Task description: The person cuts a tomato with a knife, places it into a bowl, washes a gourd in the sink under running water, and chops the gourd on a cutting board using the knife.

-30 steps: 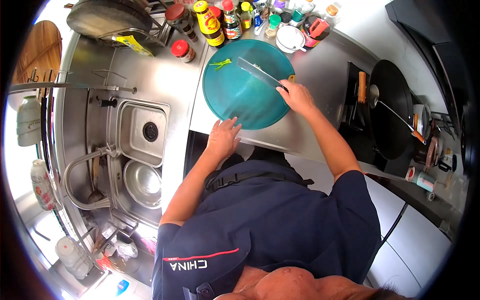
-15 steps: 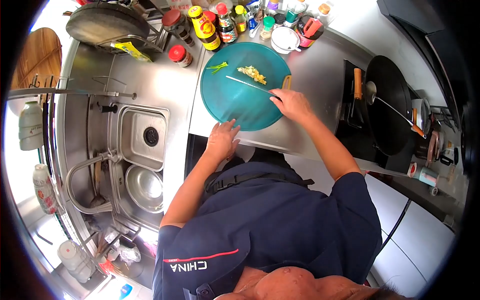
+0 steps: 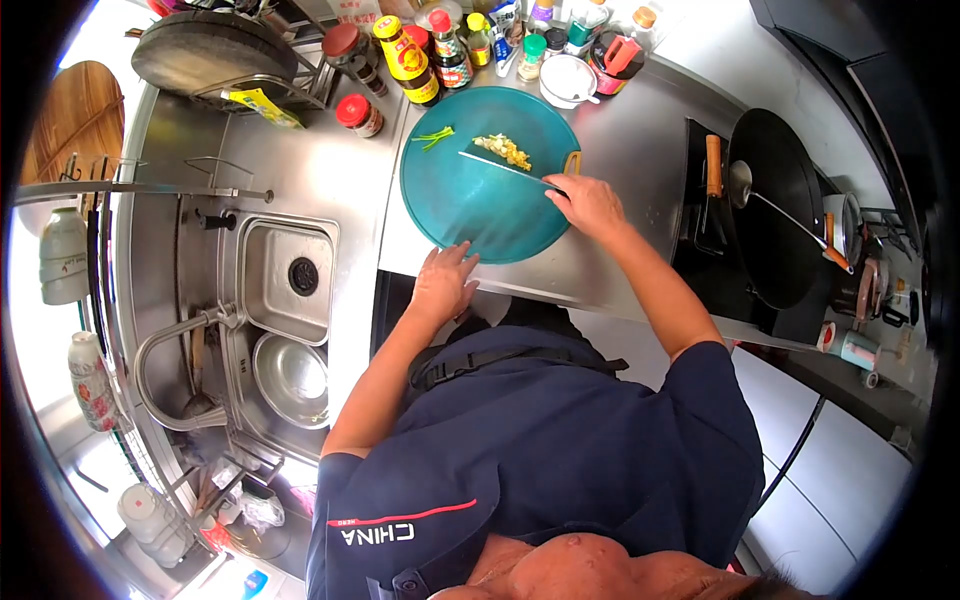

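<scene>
Right grip [image 3: 592, 208] over kitchen counter [image 3: 640, 150]

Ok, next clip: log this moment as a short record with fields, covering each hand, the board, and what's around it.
Right hand: gripping a knife, blade over the board
Left hand: open, fingertips at the board's near edge; firm contact unclear
Board: round, green cutting board on the steel counter
Food on board: chopped pale-yellow pieces beyond the blade; green stalks at far left
Left side: sink with metal bowl
Right side: dark wok
</scene>
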